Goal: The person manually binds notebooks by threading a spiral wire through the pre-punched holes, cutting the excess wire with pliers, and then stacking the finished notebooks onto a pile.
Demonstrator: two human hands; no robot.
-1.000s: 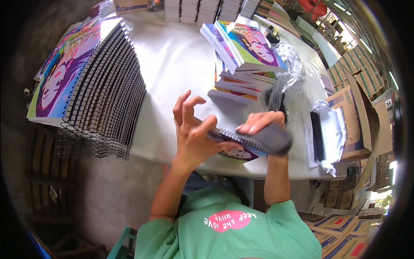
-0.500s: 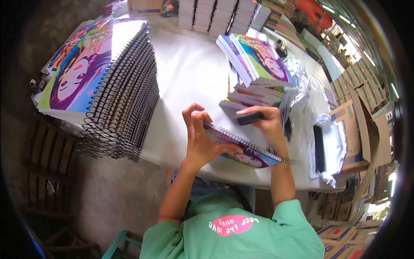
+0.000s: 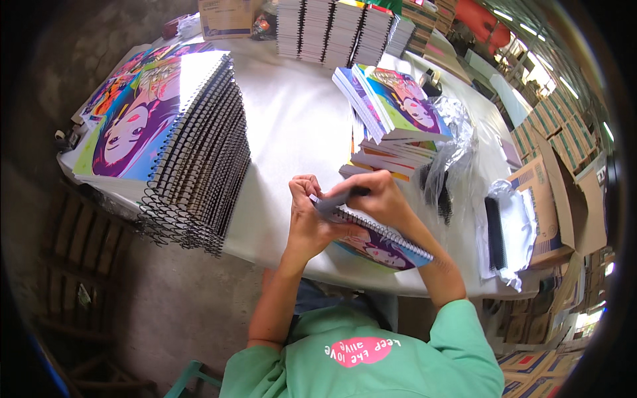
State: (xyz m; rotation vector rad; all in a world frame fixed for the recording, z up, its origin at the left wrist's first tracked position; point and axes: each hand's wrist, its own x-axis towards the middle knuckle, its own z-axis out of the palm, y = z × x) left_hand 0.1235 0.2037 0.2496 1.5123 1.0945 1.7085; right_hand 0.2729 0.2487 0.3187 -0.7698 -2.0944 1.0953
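Note:
A spiral notebook [image 3: 381, 249] with a colourful illustrated cover is held tilted, coil side up, above the near edge of the table. My left hand [image 3: 308, 222] is closed around its left end, thumb along the cover. In my right hand [image 3: 381, 197] is a dark, flat-looking hand tool [image 3: 335, 200], whose exact kind is blurred. The tool meets the left end of the notebook's wire coil, close to my left fingers. Part of the coil is hidden behind my right hand and wrist.
A tall stack of coil-bound notebooks [image 3: 192, 159] stands at left. Notebooks without visible coils [image 3: 405, 109] are piled right of centre, beside crumpled clear plastic [image 3: 458, 139]. More bound books [image 3: 325, 33] line the back. Black coils [image 3: 494, 232] lie on a white wrapper near an opened carton [image 3: 541, 199].
My right hand has moved left along the notebook, bringing the dark tool from above the coil's middle to its left end. My left hand keeps its grip. The view has shifted slightly.

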